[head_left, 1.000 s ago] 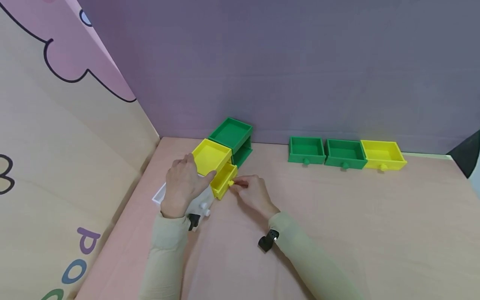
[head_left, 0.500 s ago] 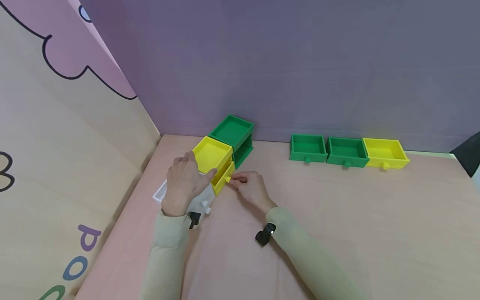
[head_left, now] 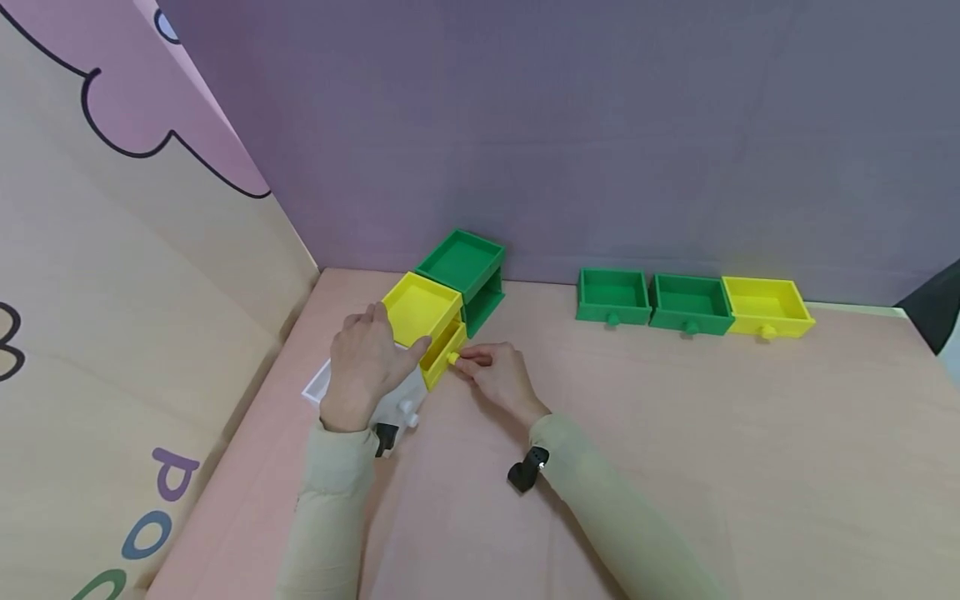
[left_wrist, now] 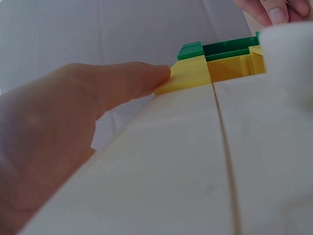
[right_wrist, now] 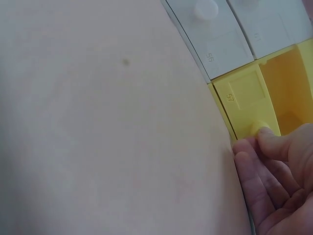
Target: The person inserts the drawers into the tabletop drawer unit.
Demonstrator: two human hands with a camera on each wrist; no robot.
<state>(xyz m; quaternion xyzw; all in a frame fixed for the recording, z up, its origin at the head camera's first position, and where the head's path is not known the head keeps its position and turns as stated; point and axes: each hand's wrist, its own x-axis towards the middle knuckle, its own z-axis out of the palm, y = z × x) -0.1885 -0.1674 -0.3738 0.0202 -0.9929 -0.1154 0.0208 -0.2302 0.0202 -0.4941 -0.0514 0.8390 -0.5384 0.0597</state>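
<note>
A small yellow drawer cabinet (head_left: 422, 308) stands between a green cabinet (head_left: 462, 262) and a white one (head_left: 397, 408). My left hand (head_left: 365, 367) rests over the white and yellow cabinets, fingers extended; in the left wrist view a fingertip touches the yellow edge. With thumb and fingers, my right hand (head_left: 498, 379) pinches the round knob (right_wrist: 259, 128) of the lower yellow drawer (right_wrist: 239, 100), marked 57. That drawer sits mostly inside its slot. Above it the upper yellow slot (right_wrist: 288, 88) holds no drawer. Both white drawers (right_wrist: 215, 44) are closed.
Two green drawers (head_left: 612, 292) and a yellow drawer (head_left: 768, 307) stand in a row along the back wall, at the right. The green cabinet's front is open, without drawers. A side wall (head_left: 150, 333) rises left of the pink-covered table (head_left: 600, 483).
The lower yellow drawer has slid further into its cabinet, with my right hand moving left on its knob. Over the last half second little differs. My left hand has stayed in place.
</note>
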